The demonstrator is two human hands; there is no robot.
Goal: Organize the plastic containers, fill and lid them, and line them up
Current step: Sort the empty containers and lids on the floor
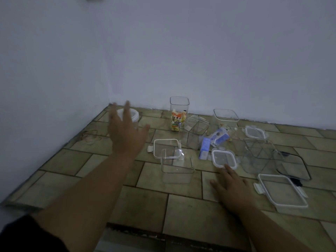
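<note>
A pale wall is rising behind a tiled counter, which is carrying every item.

The left hand is hovering above the counter's far left area, fingers straight and spread, gripping nothing. It is blurred. Directly behind it, a round jar with a white lid is standing near the corner.

The right hand is lying palm down on the near side, fingers extended and holding nothing. Its forefinger tip is reaching the near edge of a small white-rimmed lid — contact cannot be confirmed.

At far right, a large flat lid is lying closest to the front, with a dark-rimmed lid just behind it. A big clear container is lying on its side left of the dark-rimmed lid.

At centre, a square container is standing upright and open, overlapping a square lid behind it.

Further back, a second clear container is lying tipped over. Beside it a tall container is standing upright by the wall, holding snack packets.

A low container is sitting open at the back — a rear lid is lying to its right.

Blue packets are lying loose between the tipped containers.

A thin cord is trailing at far left.
</note>
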